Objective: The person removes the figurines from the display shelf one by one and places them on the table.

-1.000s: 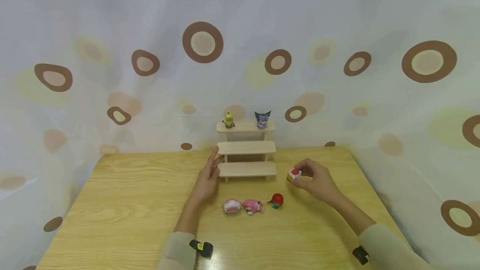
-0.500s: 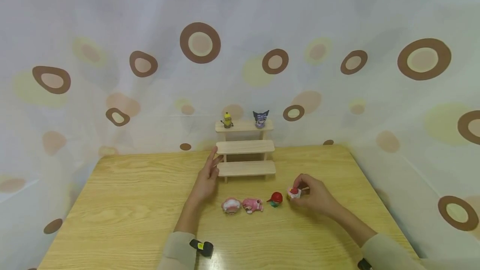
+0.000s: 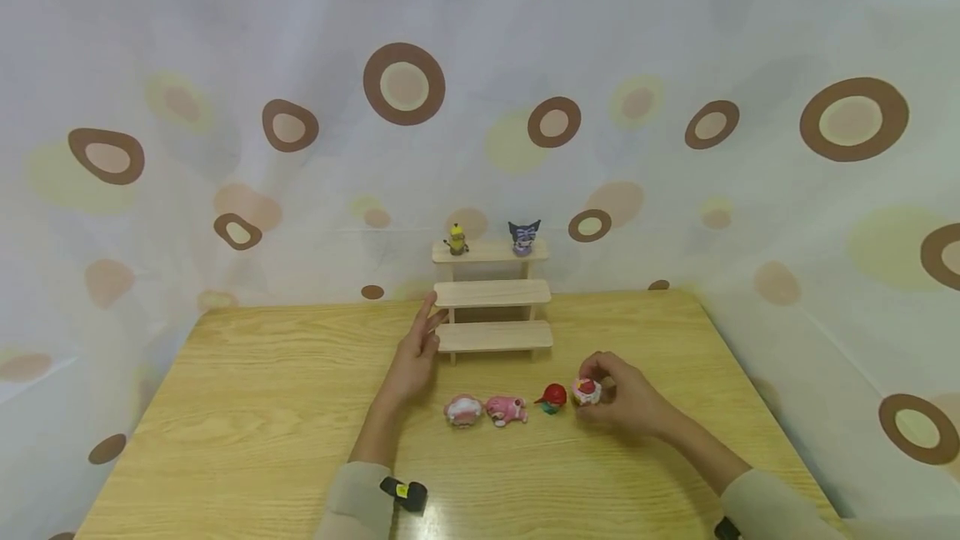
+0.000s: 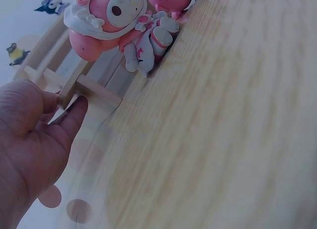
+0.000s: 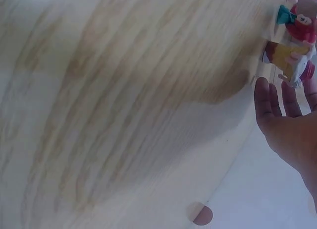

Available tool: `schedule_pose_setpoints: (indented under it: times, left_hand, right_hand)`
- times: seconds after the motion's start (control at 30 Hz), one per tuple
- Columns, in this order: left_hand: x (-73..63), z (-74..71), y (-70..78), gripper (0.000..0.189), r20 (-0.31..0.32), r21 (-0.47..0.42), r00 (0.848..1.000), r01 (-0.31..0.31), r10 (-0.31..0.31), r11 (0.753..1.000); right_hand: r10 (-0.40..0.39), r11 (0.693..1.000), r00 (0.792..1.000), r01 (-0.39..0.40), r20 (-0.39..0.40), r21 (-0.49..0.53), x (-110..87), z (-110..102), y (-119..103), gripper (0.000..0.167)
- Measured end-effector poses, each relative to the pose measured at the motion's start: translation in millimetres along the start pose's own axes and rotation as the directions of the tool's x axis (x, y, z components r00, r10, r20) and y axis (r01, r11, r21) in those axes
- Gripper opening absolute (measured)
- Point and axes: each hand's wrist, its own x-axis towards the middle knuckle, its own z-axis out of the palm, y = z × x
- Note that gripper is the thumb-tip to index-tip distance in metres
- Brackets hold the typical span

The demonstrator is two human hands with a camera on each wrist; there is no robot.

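Observation:
My right hand [image 3: 630, 397] holds a small figurine [image 3: 587, 391] with a white and red top between thumb and fingers, low over the table. In the right wrist view the figurine [image 5: 286, 59] shows a yellow body, and my fingers [image 5: 291, 101] curve beside it. My left hand [image 3: 412, 361] rests with extended fingers against the left end of a three-tier wooden display stand [image 3: 493, 294]. In the left wrist view the left hand [image 4: 39, 140] has its fingertips at the end of the lowest board. Beside the right hand lies a red-capped figurine [image 3: 553, 397].
Two pink figurines, one with white [image 3: 462, 411] and one all pink [image 3: 507, 410], lie in front of the stand. On its top tier stand a yellow figurine [image 3: 456, 241] and a dark-eared purple one [image 3: 523, 237]. A patterned cloth [image 3: 315, 190] hangs behind the wooden table [image 3: 262, 407].
My right hand has brought the figurine from beside the lowest tier down toward me, next to the red-capped one, and turned it slightly. The left hand stays at the stand.

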Motion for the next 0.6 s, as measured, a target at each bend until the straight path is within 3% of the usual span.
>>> schedule_pose_setpoints:
  times: [0.17,0.3,0.6]
  left_hand:
    - [0.6,-0.3,0.7,0.073,-0.002,0.002,1.000,-0.006,0.006,1.000]
    - [1.4,-0.4,0.3,0.072,-0.010,0.010,1.000,-0.008,0.008,1.000]
    - [0.3,0.0,-2.1,0.073,0.003,0.033,1.000,0.007,-0.007,0.999]
  right_hand:
    - [0.028,1.000,0.999,-0.028,-0.025,0.003,10.8,-9,-5,0.058]
    - [0.011,1.000,0.994,-0.012,-0.108,-0.007,27.0,-18,-10,0.052]
    - [-0.045,0.996,0.956,0.067,-0.290,0.066,75.0,-24,-29,0.052]
